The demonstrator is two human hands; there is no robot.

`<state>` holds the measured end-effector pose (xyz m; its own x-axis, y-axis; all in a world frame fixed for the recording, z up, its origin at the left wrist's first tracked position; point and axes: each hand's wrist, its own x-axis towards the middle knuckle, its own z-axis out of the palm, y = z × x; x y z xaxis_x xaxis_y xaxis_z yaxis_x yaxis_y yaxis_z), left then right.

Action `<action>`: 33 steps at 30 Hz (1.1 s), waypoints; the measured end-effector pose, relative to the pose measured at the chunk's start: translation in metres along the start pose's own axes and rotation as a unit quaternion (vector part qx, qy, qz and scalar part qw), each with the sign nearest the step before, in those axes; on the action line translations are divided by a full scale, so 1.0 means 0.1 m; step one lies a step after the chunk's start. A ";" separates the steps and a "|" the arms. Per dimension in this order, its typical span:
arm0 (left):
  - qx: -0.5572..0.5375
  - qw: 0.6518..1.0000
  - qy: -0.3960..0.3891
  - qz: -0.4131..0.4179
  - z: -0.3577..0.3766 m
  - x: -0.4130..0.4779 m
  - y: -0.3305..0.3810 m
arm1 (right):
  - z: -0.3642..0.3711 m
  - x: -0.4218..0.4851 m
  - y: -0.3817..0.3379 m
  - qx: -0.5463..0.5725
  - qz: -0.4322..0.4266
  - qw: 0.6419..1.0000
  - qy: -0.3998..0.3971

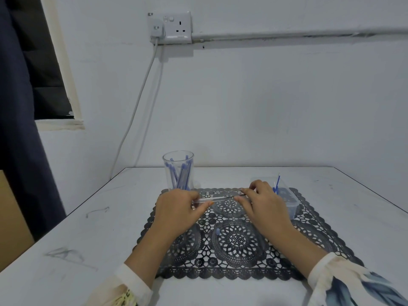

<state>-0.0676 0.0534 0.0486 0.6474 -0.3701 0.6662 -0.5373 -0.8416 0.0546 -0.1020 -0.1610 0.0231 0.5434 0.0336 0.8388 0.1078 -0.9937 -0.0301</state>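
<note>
Sleeved forearms reach over black lace mat point(242, 268) on worktop point(88, 239); both hands at clear pen barrel point(212, 198).
Barrel: transparent, slim, roughly level left to right, just above mat's far half; thin dark refill point(239, 196) at its right end. Left hand point(176, 208): thumb and fingers pinch barrel's left end. Right hand point(262, 204): fingers curled, pinching refill. Cup of blue pens point(178, 171) far left; plastic box point(291, 202) right.

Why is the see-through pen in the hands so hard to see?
Head view: the clear pen is see-through and slightly blurred, so the black lace mat shows through it; the left hand and right hand pinching its ends look soft too; the light is dim, bluish and even, with faint shadows.
</note>
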 end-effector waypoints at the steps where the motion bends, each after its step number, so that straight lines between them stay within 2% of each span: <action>1: 0.000 1.000 0.009 0.005 0.01 0.00 0.00 | 0.00 0.00 0.00 0.006 -0.001 1.000 0.000; 8: 0.025 0.992 0.113 0.059 0.10 -0.02 0.10 | 0.04 -0.04 -0.11 0.057 -0.020 0.998 -0.021; 14: 0.014 0.986 0.147 0.079 0.17 -0.03 0.16 | 0.05 -0.07 -0.16 0.085 -0.066 0.994 -0.017; 18: 0.003 0.984 0.148 0.101 0.24 -0.04 0.17 | -0.01 -0.09 -0.25 0.126 -0.097 0.987 -0.012; 25: -0.006 0.987 0.131 0.095 0.25 -0.04 0.14 | -0.01 -0.09 -0.28 0.179 -0.076 0.979 -0.059; 30: -0.022 0.993 0.091 0.066 0.21 -0.03 0.10 | 0.04 -0.10 -0.28 0.210 -0.065 0.973 -0.075; 33: -0.050 0.996 0.072 0.014 0.19 -0.02 0.05 | -0.03 -0.09 -0.30 0.222 -0.060 0.971 -0.066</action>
<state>-0.0618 0.0426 0.0335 0.5518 -0.3260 0.7676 -0.6097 -0.7857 0.1046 -0.1125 -0.1318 0.0182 0.6029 0.1889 0.7751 0.5100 -0.8384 -0.1924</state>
